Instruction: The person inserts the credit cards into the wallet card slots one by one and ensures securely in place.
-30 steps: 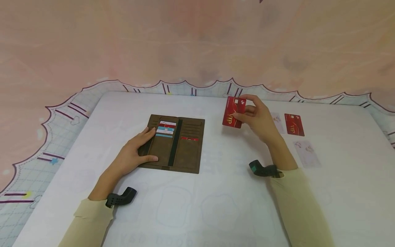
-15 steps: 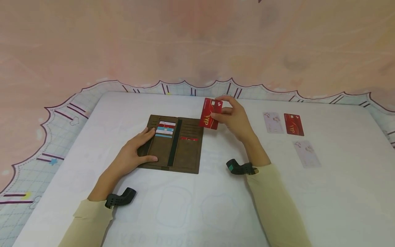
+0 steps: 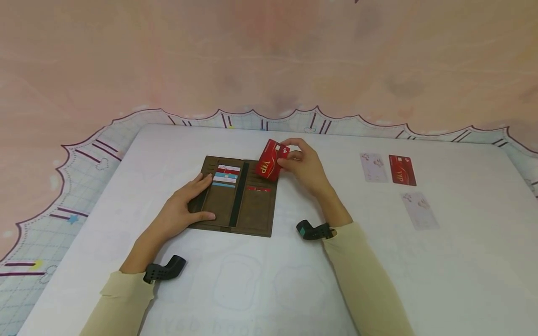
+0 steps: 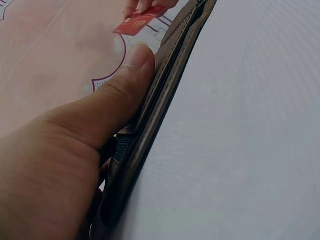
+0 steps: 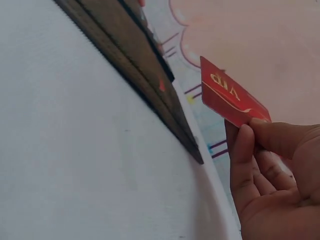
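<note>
A brown bifold wallet (image 3: 256,214) lies unfolded on the white table, several cards showing in its left slots and a red edge in its right panel. My left hand (image 3: 178,210) rests across the wallet's left side, thumb and fingers spread on it; the left wrist view has the thumb (image 4: 122,87) along the near edge. My right hand (image 3: 307,168) pinches a red VIP card (image 3: 269,161) between thumb and fingers, tilted over the upper right panel in the head view. The right wrist view shows the card (image 5: 225,95) raised above the tabletop.
To the right lie another red VIP card (image 3: 402,170) and two pale cards, one pale card (image 3: 373,168) beside it and the other pale card (image 3: 419,211) nearer. A peach cloth (image 3: 269,56) with a scalloped printed border is behind the white table (image 3: 260,289).
My right hand has carried the red VIP card leftward, from right of the wallet to over its right panel, tilting it more. The left hand and wallet have stayed put.
</note>
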`<state>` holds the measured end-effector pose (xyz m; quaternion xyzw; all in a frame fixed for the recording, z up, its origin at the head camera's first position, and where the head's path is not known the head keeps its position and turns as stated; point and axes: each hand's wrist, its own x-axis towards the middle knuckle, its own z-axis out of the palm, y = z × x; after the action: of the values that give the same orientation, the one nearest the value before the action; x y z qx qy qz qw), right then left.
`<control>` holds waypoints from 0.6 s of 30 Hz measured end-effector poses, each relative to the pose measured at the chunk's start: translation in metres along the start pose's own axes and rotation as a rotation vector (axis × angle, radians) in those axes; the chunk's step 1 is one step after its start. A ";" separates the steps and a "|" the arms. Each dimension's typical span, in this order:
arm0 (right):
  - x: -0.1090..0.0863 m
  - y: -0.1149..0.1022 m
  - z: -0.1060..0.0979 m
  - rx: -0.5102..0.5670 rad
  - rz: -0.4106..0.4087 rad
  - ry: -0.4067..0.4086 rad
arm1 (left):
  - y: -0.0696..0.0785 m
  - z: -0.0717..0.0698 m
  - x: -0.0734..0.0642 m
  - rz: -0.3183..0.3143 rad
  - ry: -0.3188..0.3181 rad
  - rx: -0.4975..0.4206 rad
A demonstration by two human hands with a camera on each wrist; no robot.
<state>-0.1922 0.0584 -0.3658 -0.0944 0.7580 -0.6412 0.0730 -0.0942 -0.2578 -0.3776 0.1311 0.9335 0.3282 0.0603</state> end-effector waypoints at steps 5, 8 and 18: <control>-0.001 0.006 0.005 0.022 0.016 0.014 | 0.000 0.000 0.000 0.007 0.001 -0.005; -0.002 0.008 0.008 0.008 0.015 0.008 | 0.000 0.000 0.000 0.004 -0.001 -0.006; -0.004 0.009 0.014 -0.144 -0.037 -0.010 | -0.001 0.000 0.000 0.007 0.003 -0.011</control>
<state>-0.1859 0.0474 -0.3772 -0.1167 0.7998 -0.5860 0.0577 -0.0946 -0.2581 -0.3784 0.1337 0.9314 0.3336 0.0583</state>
